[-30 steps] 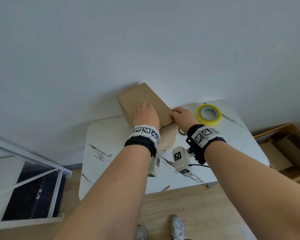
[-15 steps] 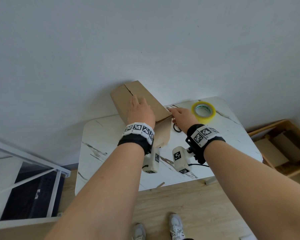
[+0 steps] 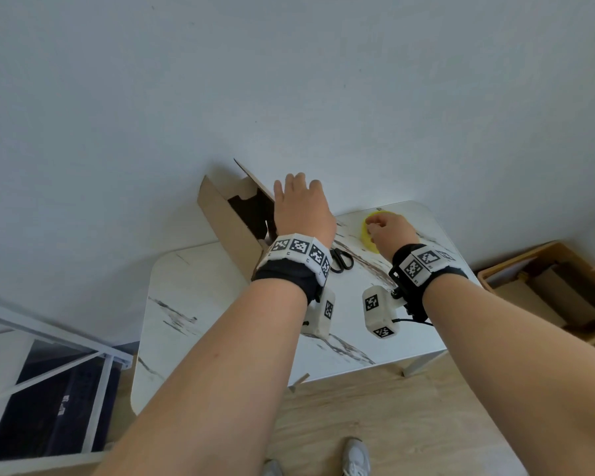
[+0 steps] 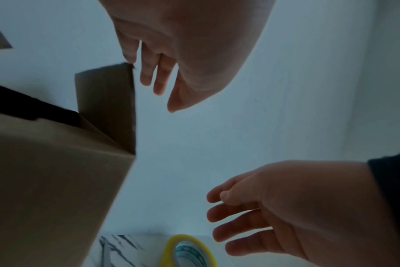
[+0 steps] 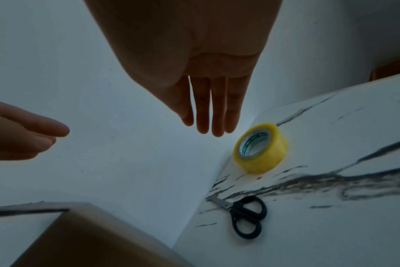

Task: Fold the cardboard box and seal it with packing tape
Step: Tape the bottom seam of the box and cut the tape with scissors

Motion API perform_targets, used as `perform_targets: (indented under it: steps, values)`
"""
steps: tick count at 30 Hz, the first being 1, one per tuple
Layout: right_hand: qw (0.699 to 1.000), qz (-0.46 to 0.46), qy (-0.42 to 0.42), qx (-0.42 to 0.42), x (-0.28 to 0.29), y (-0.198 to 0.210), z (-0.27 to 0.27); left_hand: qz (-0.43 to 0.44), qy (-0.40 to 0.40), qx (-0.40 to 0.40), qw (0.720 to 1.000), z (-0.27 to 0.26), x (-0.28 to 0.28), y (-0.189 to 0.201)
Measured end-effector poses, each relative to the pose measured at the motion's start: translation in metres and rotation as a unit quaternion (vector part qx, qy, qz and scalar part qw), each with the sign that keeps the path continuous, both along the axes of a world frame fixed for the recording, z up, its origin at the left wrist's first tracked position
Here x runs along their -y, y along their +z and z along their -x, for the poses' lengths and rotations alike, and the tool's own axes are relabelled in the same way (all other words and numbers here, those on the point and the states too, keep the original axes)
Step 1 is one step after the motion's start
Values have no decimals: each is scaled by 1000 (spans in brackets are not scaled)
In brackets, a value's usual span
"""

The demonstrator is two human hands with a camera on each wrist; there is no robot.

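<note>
Cardboard box (image 3: 225, 219) stands on end at the far edge of the marble-patterned tabletop (image 3: 200, 304), just left of centre in the head view, against the pale wall. Half a second ago its top flaps lay almost shut under the left hand; now they gape, with one flap (image 3: 253, 180) sticking up and the dark inside showing. The left hand (image 3: 303, 209) has lifted from pressing flat on the flaps and sits at the upright flap's edge, fingers (image 4: 146, 72) straight and loosely spread; in the left wrist view one fingertip is right at the flap's top corner, though I cannot tell whether it touches. The right hand (image 3: 387, 231) has left the box's right edge and moved right, over the yellow roll of packing tape (image 5: 260, 148), which it now largely covers in the head view. Its fingers are straight, close together and holding nothing, their tips just above and left of the roll in the right wrist view. Black-handled scissors (image 5: 244, 215), hidden behind the right hand before, lie in plain sight on the tabletop between box and tape.
</note>
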State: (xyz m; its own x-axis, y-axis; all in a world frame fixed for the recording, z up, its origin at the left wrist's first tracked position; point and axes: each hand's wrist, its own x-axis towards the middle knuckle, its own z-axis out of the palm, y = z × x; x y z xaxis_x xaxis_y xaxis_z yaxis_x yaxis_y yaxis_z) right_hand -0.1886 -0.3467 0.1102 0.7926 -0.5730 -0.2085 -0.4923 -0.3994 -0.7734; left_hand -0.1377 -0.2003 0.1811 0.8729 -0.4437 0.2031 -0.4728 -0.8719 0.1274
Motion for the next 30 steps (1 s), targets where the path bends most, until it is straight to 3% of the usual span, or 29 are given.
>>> perform_targets:
  steps: [7,14,22,30]
  values:
    - [998,54,-2,-34,44,-11,12,10,-65,-77,995,16,50,-7]
    - [992,81,23,-97,72,-42,1,-6,-77,-179,981,13,85,-64]
    - [961,138,124,-205,87,-87,-30,-40,-45,-262,963,-5,83,-122]
    - [932,196,179,-246,89,-114,-58,-10,-10,-307,952,-29,79,-143]
